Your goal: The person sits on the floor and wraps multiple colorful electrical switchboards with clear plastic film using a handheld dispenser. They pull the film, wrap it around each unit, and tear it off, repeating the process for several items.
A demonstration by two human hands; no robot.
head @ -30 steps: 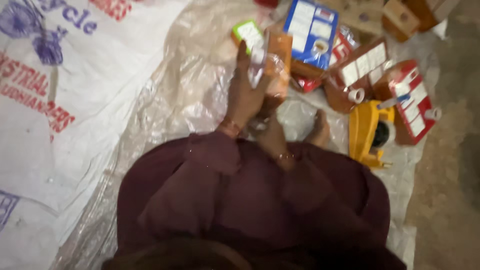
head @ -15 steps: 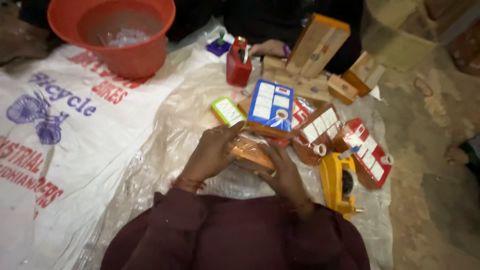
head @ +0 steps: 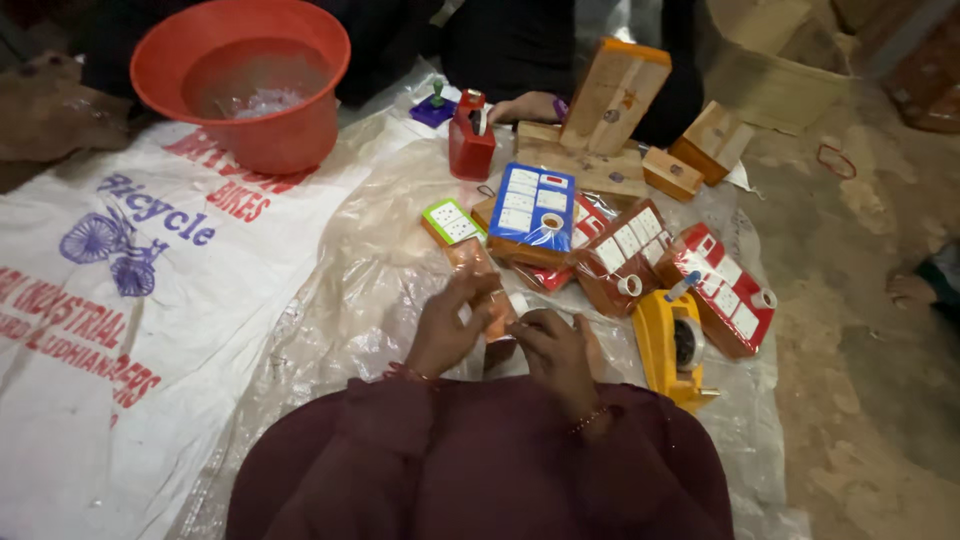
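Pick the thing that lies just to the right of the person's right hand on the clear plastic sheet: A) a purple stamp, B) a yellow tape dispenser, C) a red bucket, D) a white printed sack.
B: the yellow tape dispenser lies on the plastic sheet just right of the right hand, while the red bucket stands far off at the upper left.

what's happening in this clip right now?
A person seated on the floor holds a small orange packet over a clear plastic sheet, left hand and right hand both on it. Ahead lie boxed packs: a blue one, red ones, a green-edged one. A yellow tape dispenser sits to the right, a red one farther off. An orange bucket stands on a printed sack. Another person's hand rests near wooden boxes.
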